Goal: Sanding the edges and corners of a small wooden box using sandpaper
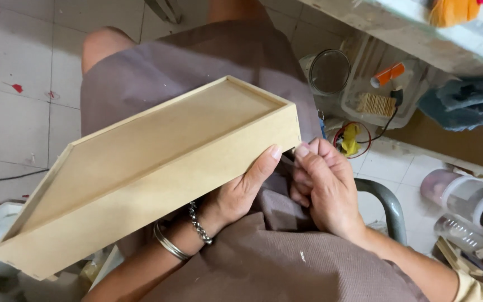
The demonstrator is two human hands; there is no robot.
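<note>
While my left hand (pixel 240 193) grips the long wooden tray (pixel 146 168) from beneath, thumb pressed on its near side, my right hand (pixel 322 187) pinches something too small to tell just beside the tray's right corner, above my lap.

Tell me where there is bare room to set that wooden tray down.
The white tiled floor to the left of the lap, beyond the wooden tray, looks bare apart from a few red spots. The right side is crowded: a clear tub of odds and ends, a round lid, plastic jars and a blue cloth. The left hand holds the tray; the right hand pinches near its corner.
</note>
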